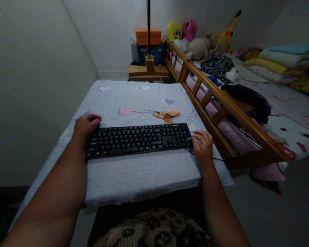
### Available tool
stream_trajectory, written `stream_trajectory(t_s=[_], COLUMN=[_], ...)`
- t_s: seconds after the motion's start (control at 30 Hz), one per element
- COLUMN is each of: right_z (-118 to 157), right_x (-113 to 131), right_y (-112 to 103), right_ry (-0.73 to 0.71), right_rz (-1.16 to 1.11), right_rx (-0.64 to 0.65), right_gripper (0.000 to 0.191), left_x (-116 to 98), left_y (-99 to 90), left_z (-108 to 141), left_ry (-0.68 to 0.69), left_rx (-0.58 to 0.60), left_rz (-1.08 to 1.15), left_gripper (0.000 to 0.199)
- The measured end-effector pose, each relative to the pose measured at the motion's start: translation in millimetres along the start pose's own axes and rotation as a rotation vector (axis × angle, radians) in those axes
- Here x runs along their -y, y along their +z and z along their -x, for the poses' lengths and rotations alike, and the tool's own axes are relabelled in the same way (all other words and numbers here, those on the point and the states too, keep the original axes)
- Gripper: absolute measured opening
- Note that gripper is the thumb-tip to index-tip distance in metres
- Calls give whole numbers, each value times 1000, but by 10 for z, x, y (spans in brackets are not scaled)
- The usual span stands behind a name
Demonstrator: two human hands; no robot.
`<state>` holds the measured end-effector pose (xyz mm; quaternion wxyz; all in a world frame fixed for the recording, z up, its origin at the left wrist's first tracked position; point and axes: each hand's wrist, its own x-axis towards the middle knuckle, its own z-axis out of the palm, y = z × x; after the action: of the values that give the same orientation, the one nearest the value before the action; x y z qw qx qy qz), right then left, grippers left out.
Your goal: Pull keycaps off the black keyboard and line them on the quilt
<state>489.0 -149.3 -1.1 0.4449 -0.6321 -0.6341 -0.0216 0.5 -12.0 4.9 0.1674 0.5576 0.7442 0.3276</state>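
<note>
Stretching left to right, the keyboard [139, 139] meets left fingers [92, 117], grip unclear; right fingers [203, 133] pinch a thin stick [198, 137].

Bare forearms [58, 178]; tan garment [154, 230], dark print.

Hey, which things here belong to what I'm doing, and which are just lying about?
Seem to belong:
keyboard, left hand at its left end
thin stick in your right hand
probably the yellow brush and orange-handled tool beyond the keyboard

Just lying about:
orange box
plush toys
folded cloths
</note>
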Motion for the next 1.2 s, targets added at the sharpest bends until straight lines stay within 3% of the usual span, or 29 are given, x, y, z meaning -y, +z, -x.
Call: stream_trajectory(t_s=[0.73,1.2], right_z=[18,14], right_x=[-77,-27], right_y=[30,25], right_ry=[39,4], right_rz=[59,10], right_rx=[-98,-48], right_gripper=[18,17], left_x=[-107,-16], left_y=[-35,-10], left_z=[58,25], left_ry=[-45,-35], left_rx=[21,17], left_rz=[-16,21], left_gripper=[38,40])
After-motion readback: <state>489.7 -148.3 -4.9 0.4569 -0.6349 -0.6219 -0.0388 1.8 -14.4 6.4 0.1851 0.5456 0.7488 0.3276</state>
